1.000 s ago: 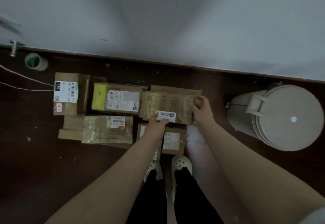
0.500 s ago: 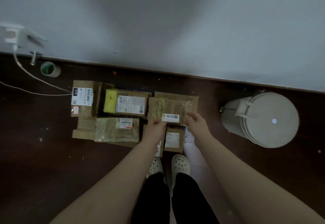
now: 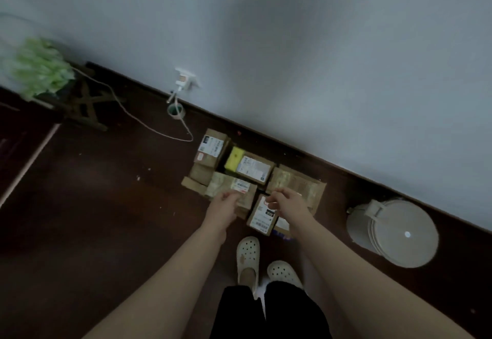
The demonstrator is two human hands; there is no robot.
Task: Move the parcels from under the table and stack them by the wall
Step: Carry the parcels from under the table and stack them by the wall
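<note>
The parcels lie in a tight cluster on the dark floor [image 3: 106,205], at its edge under the wall [image 3: 292,46]. Half a second ago both hands held the near edge of the flat brown parcel [image 3: 295,183]. Now both have let go of it and drawn back toward the person, and it lies flat at the right end of the cluster.

The left hand [image 3: 225,205] hangs over the near corner of the padded parcel [image 3: 229,188]. Its grip is slack, the fingers loosely curled around nothing. The right hand [image 3: 288,201] hangs over the far end of the small labelled box [image 3: 262,216], the parcel nearest the feet. Its grip is also empty, with the fingers loosely bent and the thumb and forefinger close together. I cannot tell whether they touch the box.

Nearer the wall sit the yellow-taped box [image 3: 251,168] and, at the left end, another labelled box [image 3: 211,148], both placed as before.

The view has swung, so the wall's foot now runs on a slant and more of the floor to the left shows. There is a wall socket [image 3: 185,80] with a cable [image 3: 149,125] trailing across the floor, a tape roll [image 3: 175,110] and a blurred green bundle [image 3: 40,70]. A pale lidded bin [image 3: 399,232] stands apart, to the right of the cluster.
</note>
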